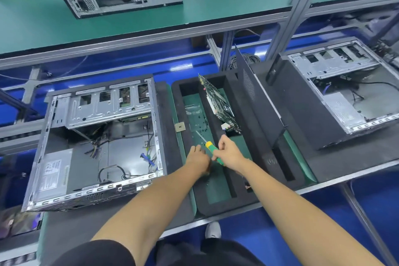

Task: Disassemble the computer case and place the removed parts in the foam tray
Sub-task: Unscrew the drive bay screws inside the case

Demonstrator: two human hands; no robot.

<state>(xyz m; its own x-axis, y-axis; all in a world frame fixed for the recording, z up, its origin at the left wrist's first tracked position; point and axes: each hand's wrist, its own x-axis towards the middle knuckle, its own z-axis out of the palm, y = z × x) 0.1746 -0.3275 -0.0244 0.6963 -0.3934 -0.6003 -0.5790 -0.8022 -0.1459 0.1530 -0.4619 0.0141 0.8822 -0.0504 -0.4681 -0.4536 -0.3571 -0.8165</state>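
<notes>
Both hands are over the foam tray [216, 205] at the worktop's near edge, so small removed parts are seemingly being dropped off; the opened computer case [97, 147] lies left. The right hand [228, 151] has its grip curled round the screwdriver [212, 151], while the left hand [197, 157] reaches into the tray's long compartment (its grip I cannot tell). Next, return to the case.

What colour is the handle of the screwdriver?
Green with a yellow collar, on the screwdriver handle held in the right hand; the head view shows it.
</notes>
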